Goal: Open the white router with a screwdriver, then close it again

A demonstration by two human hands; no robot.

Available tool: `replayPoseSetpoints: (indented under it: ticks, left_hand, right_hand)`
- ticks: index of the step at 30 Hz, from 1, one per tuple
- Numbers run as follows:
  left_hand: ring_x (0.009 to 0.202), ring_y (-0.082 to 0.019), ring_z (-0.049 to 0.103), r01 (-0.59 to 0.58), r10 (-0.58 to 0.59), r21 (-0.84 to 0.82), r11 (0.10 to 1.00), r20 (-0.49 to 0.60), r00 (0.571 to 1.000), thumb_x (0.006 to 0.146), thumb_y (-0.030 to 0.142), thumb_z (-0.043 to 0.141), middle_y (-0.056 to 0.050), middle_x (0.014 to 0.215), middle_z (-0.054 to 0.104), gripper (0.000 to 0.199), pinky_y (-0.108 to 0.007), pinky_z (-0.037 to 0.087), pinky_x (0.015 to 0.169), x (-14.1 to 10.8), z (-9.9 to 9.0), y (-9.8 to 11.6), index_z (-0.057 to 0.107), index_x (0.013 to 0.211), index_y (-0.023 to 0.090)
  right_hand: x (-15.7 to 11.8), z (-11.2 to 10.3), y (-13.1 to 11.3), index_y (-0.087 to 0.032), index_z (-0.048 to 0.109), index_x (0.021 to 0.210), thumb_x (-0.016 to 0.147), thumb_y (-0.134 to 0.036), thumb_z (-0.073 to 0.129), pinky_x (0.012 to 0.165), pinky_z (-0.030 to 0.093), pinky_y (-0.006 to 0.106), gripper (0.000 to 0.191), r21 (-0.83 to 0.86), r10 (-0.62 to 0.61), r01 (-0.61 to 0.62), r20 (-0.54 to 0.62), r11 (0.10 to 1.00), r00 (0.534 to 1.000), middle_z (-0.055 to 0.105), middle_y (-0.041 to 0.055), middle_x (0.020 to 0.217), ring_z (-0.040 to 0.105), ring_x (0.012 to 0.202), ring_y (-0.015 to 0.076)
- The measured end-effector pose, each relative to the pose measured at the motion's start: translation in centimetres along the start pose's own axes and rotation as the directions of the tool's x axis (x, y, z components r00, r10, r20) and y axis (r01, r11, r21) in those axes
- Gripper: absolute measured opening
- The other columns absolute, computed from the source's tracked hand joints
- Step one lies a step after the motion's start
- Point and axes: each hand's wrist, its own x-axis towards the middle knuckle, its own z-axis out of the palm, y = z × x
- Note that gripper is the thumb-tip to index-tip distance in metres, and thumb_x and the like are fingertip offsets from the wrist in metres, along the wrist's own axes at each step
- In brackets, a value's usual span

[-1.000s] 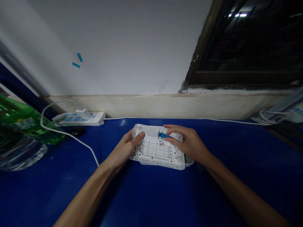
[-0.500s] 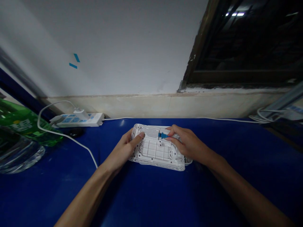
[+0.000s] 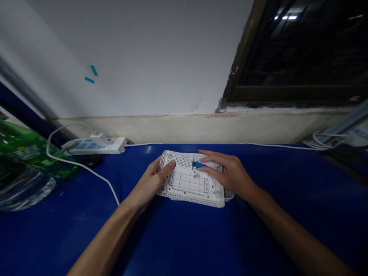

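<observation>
A white perforated plastic cover (image 3: pixel 188 182), ribbed on its upward face, lies slightly askew over another white housing (image 3: pixel 230 196), whose edge shows at the right. My left hand (image 3: pixel 152 180) grips the cover's left end, thumb on top and the other fingers hidden beneath. Near the cover's upper middle sits a small blue plug-like connector (image 3: pixel 198 164). The thumb and a finger of my right hand (image 3: pixel 230 170) close on the connector's right end, while the index finger stretches out above it.
Behind on the blue table (image 3: pixel 184 237) lies a white power strip (image 3: pixel 97 146) with a charger plugged in. Its white cable (image 3: pixel 86 168) runs toward my left forearm. Plastic bottles (image 3: pixel 28 153) lie at the left, near a small black object (image 3: pixel 91 161). More cable (image 3: pixel 319 142) is coiled at the far right.
The fingers of my right hand have spread, the index finger lifting and reaching further left over the blue connector. My left hand and the cover are nearly unmoved.
</observation>
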Motion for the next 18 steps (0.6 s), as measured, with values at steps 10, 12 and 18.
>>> replayPoseSetpoints:
  ticks: [10, 12, 18]
  left_hand:
    - [0.08, -0.025, 0.074, -0.036, 0.038, 0.044, 0.998, -0.028, 0.999, 0.09, 0.047, 0.072, -0.012, 0.105, 0.078, 0.041, -0.036, 0.056, 0.071, -0.15, 0.05, 0.52, 0.069, 0.121, 0.02]
    - [0.08, -0.025, 0.074, -0.041, 0.042, 0.048, 0.998, -0.025, 0.999, 0.09, 0.046, 0.073, -0.012, 0.105, 0.078, 0.04, -0.035, 0.056, 0.071, -0.2, 0.11, 0.61, 0.069, 0.12, 0.02]
    - [0.079, -0.023, 0.073, -0.062, 0.063, 0.067, 0.996, -0.017, 0.998, 0.09, 0.045, 0.072, -0.011, 0.104, 0.078, 0.039, -0.032, 0.054, 0.067, -0.17, 0.19, 0.57, 0.068, 0.119, 0.019]
  right_hand:
    - [-0.45, 0.14, -0.52, -0.024, 0.077, 0.107, 0.098, -0.025, 0.061, 0.095, 0.063, 0.047, 0.017, -0.131, -0.11, 0.109, 0.0, 0.985, 0.994, 0.076, 0.0094, 0.124, 0.075, 0.11, 0.0259]
    - [-0.45, -0.04, -0.55, -0.022, 0.074, 0.107, 0.099, -0.025, 0.06, 0.098, 0.062, 0.047, 0.017, -0.138, -0.113, 0.114, 0.021, 0.984, 0.993, 0.072, 0.0107, 0.13, 0.072, 0.114, 0.026]
    - [0.03, -0.26, -0.35, -0.022, 0.067, 0.113, 0.1, -0.027, 0.057, 0.095, 0.06, 0.048, 0.017, -0.247, -0.002, 0.043, 0.161, 0.968, 0.987, 0.072, 0.0131, 0.127, 0.072, 0.111, 0.0294]
